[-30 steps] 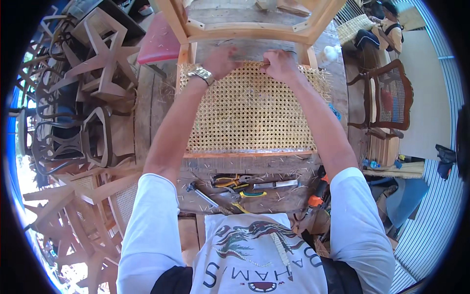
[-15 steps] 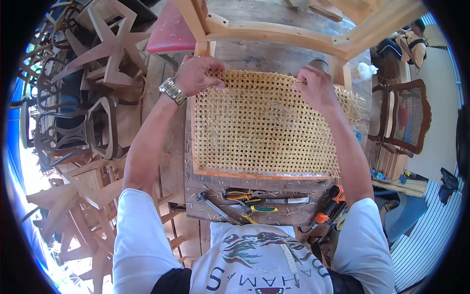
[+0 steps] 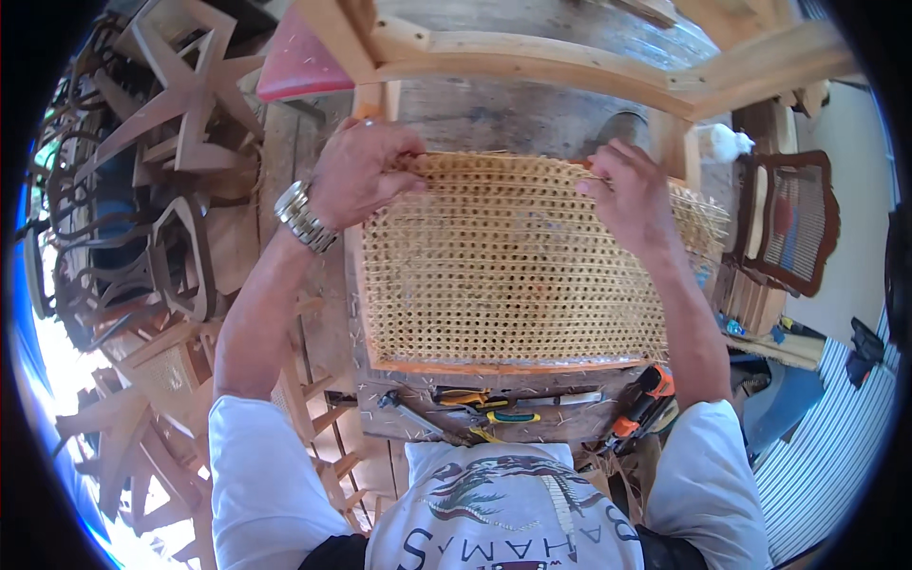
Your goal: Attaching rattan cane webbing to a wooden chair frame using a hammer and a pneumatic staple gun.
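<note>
A sheet of woven cane webbing (image 3: 513,266) lies over a wooden seat frame (image 3: 494,368), whose near rail shows along the front. Frayed cane ends (image 3: 701,218) stick out past the far right corner. My left hand (image 3: 369,173), with a metal watch on its wrist, is closed on the webbing's far left edge, thumb on top. At the far right edge my right hand (image 3: 629,190) pinches the cane between thumb and fingers. Both grips are on the same sheet, and the fingers beneath its edge are hidden.
Pale wooden chair legs and rails (image 3: 532,57) rise just beyond my hands. Pliers (image 3: 461,394), a knife (image 3: 560,399), a hammer (image 3: 408,411) and an orange-black power tool (image 3: 638,408) lie along the near bench edge. Chair parts (image 3: 180,104) crowd the left; a caned chair back (image 3: 793,223) stands right.
The whole view has shifted a little. Both hands and the webbing with its frame now sit slightly nearer to me, and my hands still grip the far edge.
</note>
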The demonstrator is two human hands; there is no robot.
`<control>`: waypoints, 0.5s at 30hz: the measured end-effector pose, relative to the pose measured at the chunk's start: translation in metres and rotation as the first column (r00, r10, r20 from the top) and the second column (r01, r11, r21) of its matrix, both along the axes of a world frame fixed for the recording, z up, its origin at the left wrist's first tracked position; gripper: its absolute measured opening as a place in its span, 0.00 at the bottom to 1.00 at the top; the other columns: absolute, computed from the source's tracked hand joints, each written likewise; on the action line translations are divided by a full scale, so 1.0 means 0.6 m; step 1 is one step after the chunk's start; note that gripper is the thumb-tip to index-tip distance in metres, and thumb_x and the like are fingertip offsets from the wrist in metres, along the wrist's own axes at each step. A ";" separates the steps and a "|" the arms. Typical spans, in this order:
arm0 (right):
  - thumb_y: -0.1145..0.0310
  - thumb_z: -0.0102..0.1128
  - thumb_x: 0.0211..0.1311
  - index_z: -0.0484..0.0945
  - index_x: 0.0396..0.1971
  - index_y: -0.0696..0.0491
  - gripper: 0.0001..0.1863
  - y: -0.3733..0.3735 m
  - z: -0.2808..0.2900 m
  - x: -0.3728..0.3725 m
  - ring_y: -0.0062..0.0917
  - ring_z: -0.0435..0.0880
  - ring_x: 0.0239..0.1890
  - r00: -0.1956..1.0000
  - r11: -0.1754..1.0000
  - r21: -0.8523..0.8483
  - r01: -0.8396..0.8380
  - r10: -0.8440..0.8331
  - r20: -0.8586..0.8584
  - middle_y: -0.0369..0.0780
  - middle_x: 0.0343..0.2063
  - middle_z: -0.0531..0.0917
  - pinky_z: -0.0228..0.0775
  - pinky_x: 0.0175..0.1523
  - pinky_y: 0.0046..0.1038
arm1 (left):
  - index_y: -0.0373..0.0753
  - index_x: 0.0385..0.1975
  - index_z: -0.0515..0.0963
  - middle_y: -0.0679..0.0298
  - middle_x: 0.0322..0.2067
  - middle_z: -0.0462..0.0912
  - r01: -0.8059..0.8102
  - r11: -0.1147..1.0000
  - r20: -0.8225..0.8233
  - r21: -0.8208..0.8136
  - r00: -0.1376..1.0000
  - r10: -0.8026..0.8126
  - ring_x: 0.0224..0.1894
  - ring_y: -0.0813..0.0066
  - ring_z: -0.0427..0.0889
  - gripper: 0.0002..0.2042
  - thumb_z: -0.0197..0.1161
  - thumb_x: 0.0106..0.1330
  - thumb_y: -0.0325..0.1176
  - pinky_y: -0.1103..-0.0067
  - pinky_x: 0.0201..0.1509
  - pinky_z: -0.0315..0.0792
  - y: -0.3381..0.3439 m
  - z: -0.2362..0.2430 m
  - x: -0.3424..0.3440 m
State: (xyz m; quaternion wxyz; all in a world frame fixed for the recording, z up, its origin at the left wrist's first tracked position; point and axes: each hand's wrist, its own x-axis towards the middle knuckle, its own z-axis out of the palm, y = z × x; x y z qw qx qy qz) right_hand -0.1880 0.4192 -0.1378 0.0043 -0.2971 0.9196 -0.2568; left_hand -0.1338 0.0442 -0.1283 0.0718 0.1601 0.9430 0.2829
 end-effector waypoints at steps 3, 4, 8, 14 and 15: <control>0.68 0.75 0.57 0.78 0.30 0.55 0.12 0.001 -0.001 0.003 0.48 0.85 0.46 0.999 0.996 0.082 0.027 -0.029 0.029 0.44 0.37 0.84 0.80 0.52 0.46 | 0.41 0.46 0.85 0.60 0.38 0.89 0.002 0.999 -0.015 -0.043 1.000 -0.003 0.44 0.57 0.87 0.19 0.79 0.58 0.42 0.63 0.50 0.76 0.008 0.012 0.006; 0.68 0.75 0.57 0.79 0.31 0.55 0.12 0.001 -0.001 0.003 0.47 0.86 0.46 1.000 0.996 0.082 0.022 -0.024 0.021 0.45 0.38 0.85 0.80 0.53 0.46 | 0.40 0.48 0.85 0.59 0.39 0.89 -0.016 0.993 0.012 -0.120 1.000 0.018 0.45 0.56 0.87 0.21 0.78 0.59 0.44 0.63 0.51 0.77 0.012 0.018 0.006; 0.68 0.76 0.55 0.84 0.35 0.55 0.11 0.000 -0.007 0.006 0.44 0.87 0.48 0.999 0.994 0.104 0.039 -0.040 0.008 0.46 0.42 0.87 0.81 0.55 0.44 | 0.38 0.58 0.82 0.54 0.45 0.89 -0.033 0.986 -0.027 -0.163 0.999 0.029 0.49 0.53 0.87 0.29 0.77 0.62 0.51 0.62 0.55 0.79 0.072 0.021 -0.007; 0.68 0.75 0.55 0.86 0.38 0.55 0.12 0.001 -0.030 0.016 0.42 0.86 0.47 0.993 0.996 0.007 0.092 -0.091 -0.078 0.45 0.46 0.87 0.82 0.54 0.42 | 0.39 0.47 0.87 0.54 0.43 0.89 -0.114 0.992 0.143 0.049 0.984 0.106 0.47 0.50 0.87 0.27 0.77 0.61 0.57 0.62 0.51 0.79 0.203 -0.006 -0.042; 0.68 0.74 0.55 0.86 0.38 0.55 0.12 0.000 -0.031 0.018 0.43 0.85 0.46 0.993 0.996 -0.008 0.093 -0.093 -0.072 0.45 0.46 0.87 0.82 0.54 0.42 | 0.38 0.46 0.87 0.54 0.42 0.89 -0.108 0.994 0.119 0.019 0.987 0.105 0.46 0.50 0.87 0.26 0.77 0.61 0.56 0.62 0.51 0.79 0.210 -0.004 -0.042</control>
